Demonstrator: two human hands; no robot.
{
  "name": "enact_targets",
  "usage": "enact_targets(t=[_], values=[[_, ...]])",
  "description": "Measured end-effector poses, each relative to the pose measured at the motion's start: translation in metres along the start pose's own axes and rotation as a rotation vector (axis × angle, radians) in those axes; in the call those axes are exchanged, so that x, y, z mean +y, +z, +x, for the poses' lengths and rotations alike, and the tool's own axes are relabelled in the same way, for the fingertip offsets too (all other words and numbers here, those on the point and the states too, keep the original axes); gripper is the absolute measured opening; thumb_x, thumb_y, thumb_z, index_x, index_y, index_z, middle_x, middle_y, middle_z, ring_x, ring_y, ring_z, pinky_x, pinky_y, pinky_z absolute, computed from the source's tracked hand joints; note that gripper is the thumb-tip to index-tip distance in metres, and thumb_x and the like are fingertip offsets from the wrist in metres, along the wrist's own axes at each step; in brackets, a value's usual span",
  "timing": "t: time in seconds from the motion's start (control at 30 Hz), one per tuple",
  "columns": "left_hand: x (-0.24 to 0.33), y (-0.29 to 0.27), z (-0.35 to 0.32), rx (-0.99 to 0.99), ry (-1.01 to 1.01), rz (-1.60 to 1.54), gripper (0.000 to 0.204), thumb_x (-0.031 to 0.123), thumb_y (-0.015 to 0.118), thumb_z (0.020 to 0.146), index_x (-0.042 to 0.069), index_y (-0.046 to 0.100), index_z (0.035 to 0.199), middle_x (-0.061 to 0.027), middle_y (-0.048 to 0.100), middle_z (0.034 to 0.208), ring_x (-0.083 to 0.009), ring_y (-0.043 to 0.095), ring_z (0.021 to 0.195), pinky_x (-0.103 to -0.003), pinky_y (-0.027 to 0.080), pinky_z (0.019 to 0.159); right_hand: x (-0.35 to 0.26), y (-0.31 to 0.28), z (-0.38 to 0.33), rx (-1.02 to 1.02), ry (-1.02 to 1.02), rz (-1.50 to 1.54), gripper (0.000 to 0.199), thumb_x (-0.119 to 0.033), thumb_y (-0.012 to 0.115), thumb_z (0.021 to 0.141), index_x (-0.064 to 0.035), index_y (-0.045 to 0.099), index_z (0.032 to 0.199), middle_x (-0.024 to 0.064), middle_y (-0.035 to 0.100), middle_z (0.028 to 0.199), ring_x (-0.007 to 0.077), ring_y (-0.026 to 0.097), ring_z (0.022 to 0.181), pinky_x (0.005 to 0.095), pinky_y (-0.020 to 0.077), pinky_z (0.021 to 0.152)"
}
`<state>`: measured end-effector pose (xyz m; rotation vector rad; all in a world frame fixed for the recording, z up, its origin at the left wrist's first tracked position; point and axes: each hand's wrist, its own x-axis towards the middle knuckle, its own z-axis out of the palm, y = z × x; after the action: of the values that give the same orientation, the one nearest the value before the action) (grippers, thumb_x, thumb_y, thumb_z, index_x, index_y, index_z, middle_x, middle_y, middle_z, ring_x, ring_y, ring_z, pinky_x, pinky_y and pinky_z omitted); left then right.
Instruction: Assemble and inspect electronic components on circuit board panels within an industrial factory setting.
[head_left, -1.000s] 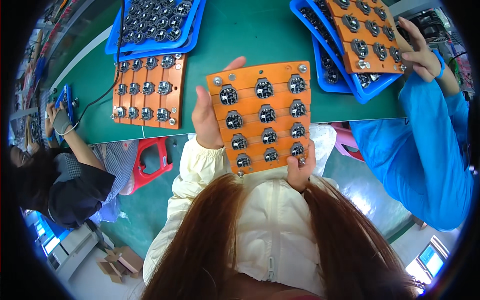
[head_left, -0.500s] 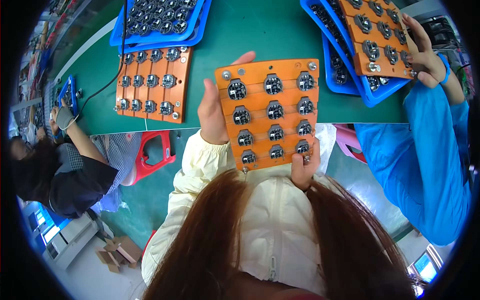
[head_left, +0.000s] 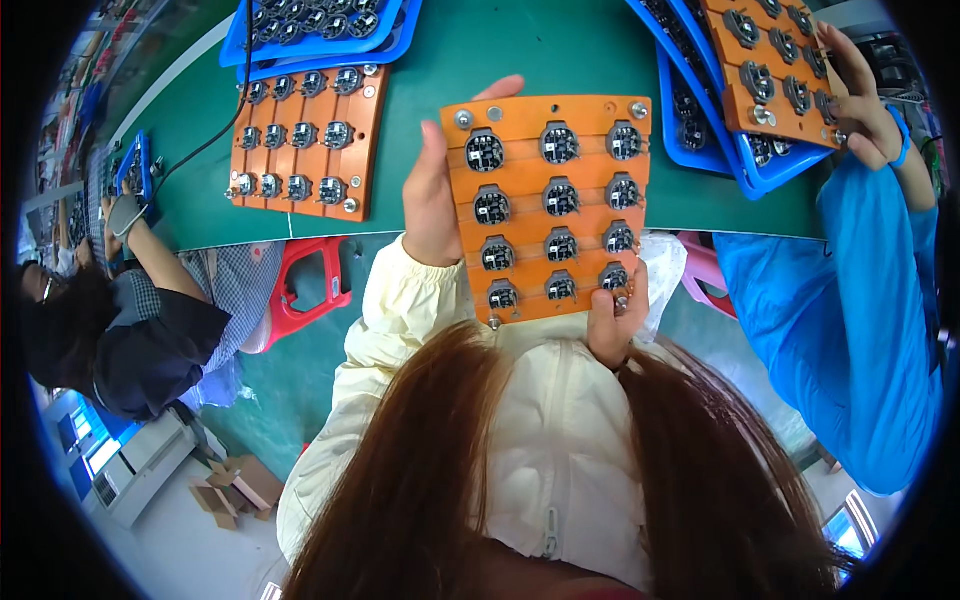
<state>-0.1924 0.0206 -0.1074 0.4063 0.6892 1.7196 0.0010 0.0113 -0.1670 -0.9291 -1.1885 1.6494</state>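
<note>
Between my two hands is an orange fixture plate (head_left: 590, 225), lifted off the table and tilted toward me. Rows of small round circuit-board parts (head_left: 561, 197) sit in its pockets, and metal pins stand near its corners. My left hand (head_left: 432, 205) grips the left edge, thumb along the side and the other fingers behind the plate, mostly hidden. At the lower right corner my right hand (head_left: 620, 320) pinches the plate, its thumb on the front beside a round part.
A second filled orange plate (head_left: 305, 150) lies on the green table (head_left: 480, 55) at left, below stacked blue trays (head_left: 395, 45). On the right, a co-worker's hand (head_left: 865, 105) holds another orange plate (head_left: 745, 110) over blue trays (head_left: 765, 185). Another person (head_left: 150, 320) sits at left, near a black cable (head_left: 205, 150).
The plate in my hands has shifted slightly up and right in the picture, both hands still on it. The co-worker's plate on the right appears a little farther right and lower.
</note>
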Motion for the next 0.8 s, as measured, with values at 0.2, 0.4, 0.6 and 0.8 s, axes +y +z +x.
enact_targets(t=[0.2, 0.4, 0.6, 0.8], values=[[-0.002, 0.001, 0.003, 0.001, -0.015, -0.011, 0.072, 0.057, 0.029, 0.087, 0.0, 0.026, 0.131, -0.0156, 0.044, 0.124, -0.0262, 0.046, 0.112, -0.038, 0.04, 0.092, -0.002, -0.002, -0.004, 0.043, 0.006, 0.011, 0.048, -0.009, 0.052, 0.074, 0.0066, 0.038, 0.117, 0.0067, 0.051, 0.101, 0.0111, 0.047, 0.089, 0.0225, 0.0377, 0.078], [-0.001, -0.006, -0.005, 0.029, 0.009, -0.058, 0.072, 0.057, 0.028, 0.087, 0.0, 0.027, 0.131, -0.0161, 0.043, 0.124, -0.0271, 0.046, 0.112, -0.039, 0.04, 0.092, 0.009, -0.003, -0.009, 0.027, 0.037, 0.072, 0.049, -0.011, 0.053, 0.075, 0.0068, 0.038, 0.118, 0.007, 0.051, 0.102, 0.0113, 0.047, 0.089, 0.0223, 0.0375, 0.078], [-0.002, 0.001, -0.001, 0.037, 0.0, -0.061, 0.071, 0.056, 0.026, 0.088, 0.0, 0.027, 0.131, -0.0171, 0.043, 0.125, -0.0279, 0.046, 0.113, -0.041, 0.041, 0.092, 0.005, -0.006, -0.01, 0.033, 0.031, -0.018, 0.047, -0.015, 0.056, 0.077, 0.0061, 0.04, 0.116, 0.0051, 0.052, 0.098, 0.0096, 0.046, 0.086, 0.0215, 0.0375, 0.075], [-0.002, 0.0, -0.002, 0.049, 0.005, -0.054, 0.07, 0.055, 0.026, 0.088, 0.0, 0.028, 0.131, -0.0169, 0.043, 0.125, -0.0278, 0.046, 0.112, -0.041, 0.041, 0.092, 0.001, -0.001, -0.007, 0.055, 0.031, 0.041, 0.045, -0.015, 0.057, 0.076, 0.0058, 0.042, 0.113, 0.0034, 0.052, 0.093, 0.0082, 0.045, 0.081, 0.0206, 0.0372, 0.073]])
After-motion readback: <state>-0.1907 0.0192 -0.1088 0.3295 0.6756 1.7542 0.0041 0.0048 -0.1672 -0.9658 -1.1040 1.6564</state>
